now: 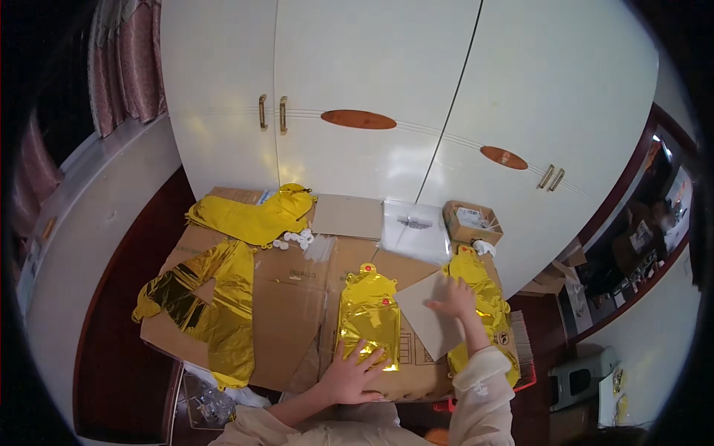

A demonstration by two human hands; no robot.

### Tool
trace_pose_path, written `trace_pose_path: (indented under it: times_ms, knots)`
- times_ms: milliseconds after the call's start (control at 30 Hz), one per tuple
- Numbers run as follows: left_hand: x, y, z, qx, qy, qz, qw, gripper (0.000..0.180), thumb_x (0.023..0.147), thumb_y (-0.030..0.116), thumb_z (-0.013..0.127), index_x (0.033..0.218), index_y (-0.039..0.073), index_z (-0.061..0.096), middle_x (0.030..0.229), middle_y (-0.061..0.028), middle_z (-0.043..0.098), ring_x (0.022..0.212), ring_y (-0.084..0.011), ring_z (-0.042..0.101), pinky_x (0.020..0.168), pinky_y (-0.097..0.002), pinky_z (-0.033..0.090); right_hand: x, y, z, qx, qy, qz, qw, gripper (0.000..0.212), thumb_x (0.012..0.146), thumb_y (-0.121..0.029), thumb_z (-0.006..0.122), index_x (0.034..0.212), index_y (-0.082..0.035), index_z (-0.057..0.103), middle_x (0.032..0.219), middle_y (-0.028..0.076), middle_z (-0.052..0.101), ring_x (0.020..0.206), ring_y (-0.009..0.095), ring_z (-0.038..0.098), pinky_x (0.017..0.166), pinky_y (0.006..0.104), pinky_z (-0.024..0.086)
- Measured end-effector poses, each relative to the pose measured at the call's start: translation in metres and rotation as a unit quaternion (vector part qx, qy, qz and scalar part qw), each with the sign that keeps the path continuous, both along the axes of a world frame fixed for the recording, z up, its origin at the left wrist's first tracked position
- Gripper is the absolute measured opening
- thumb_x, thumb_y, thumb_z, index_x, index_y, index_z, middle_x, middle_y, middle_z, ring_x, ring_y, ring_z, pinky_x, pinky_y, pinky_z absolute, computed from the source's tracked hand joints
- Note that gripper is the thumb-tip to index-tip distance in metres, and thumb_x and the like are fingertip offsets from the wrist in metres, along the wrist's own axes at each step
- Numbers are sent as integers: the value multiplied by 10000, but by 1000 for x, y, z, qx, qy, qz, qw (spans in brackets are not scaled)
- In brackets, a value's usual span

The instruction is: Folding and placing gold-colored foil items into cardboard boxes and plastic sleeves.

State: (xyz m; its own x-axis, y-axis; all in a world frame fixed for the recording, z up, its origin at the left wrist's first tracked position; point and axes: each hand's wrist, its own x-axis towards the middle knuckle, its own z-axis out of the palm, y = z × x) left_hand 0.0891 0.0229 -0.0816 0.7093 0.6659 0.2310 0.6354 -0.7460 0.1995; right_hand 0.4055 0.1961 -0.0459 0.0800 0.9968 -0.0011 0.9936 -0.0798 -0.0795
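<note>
My left hand (357,375) lies with fingers spread on the lower end of a flat, folded gold foil balloon (368,305), which has small red spots near its top. Over a plain grey-brown card sheet (428,312) to the right, my right hand (454,299) has its thumb stretched out and fingers apart. That sheet lies tilted, close beside the folded balloon. More gold foil (483,286) lies just past my right hand. At the left, a large unfolded gold foil balloon (234,297) drapes over the cardboard's front edge.
Flattened cardboard (286,320) covers the work surface. Toward the back lie another gold foil piece (253,219), small white rolls (297,238), a grey card (346,215), clear plastic bags (415,230) and a small open box (472,221). White cabinets (357,59) stand behind; a grey stool (584,379) is at right.
</note>
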Motion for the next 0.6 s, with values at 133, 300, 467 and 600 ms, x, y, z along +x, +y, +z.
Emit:
trace_pose_path:
  times_ms: [133, 300, 467, 600]
  knots:
    - [-1, -2, -4, 7, -11, 12, 1000, 808, 819, 699, 522, 1442, 191, 444, 1496, -79, 409, 1379, -440, 311, 1051, -743, 151, 36, -10, 6, -132, 13, -82, 988, 1221, 544, -649, 833, 1504, -156, 262, 1481, 205, 356, 1331, 430, 401, 1045, 614, 328]
    - [-2, -2, -3, 9, -11, 8, 1000, 803, 835, 698, 506, 1430, 161, 461, 1499, -96, 403, 1385, -444, 303, 1056, -740, 145, 34, -5, 12, -119, 9, -87, 989, 1199, 545, -578, 863, 1496, -144, 277, 1454, 207, 399, 1297, 397, 458, 1035, 593, 348]
    - [0, -4, 4, 12, 1, 3, 1000, 795, 846, 694, 494, 1424, 149, 468, 1499, -117, 396, 1385, -446, 301, 1064, -730, 144, 59, 4, 11, -29, 103, -37, 994, 838, 624, -457, 835, 1303, -76, 525, 1166, 196, 615, 1138, 316, 591, 958, 432, 440]
    - [-3, -5, 4, 4, -12, 16, 1000, 797, 855, 661, 513, 1435, 119, 435, 1498, -173, 367, 1387, -443, 298, 1094, -677, 172, 41, -28, 93, 16, 240, 22, 970, 383, 783, -268, 743, 1041, 1, 653, 928, 158, 674, 855, 272, 638, 742, 325, 484]
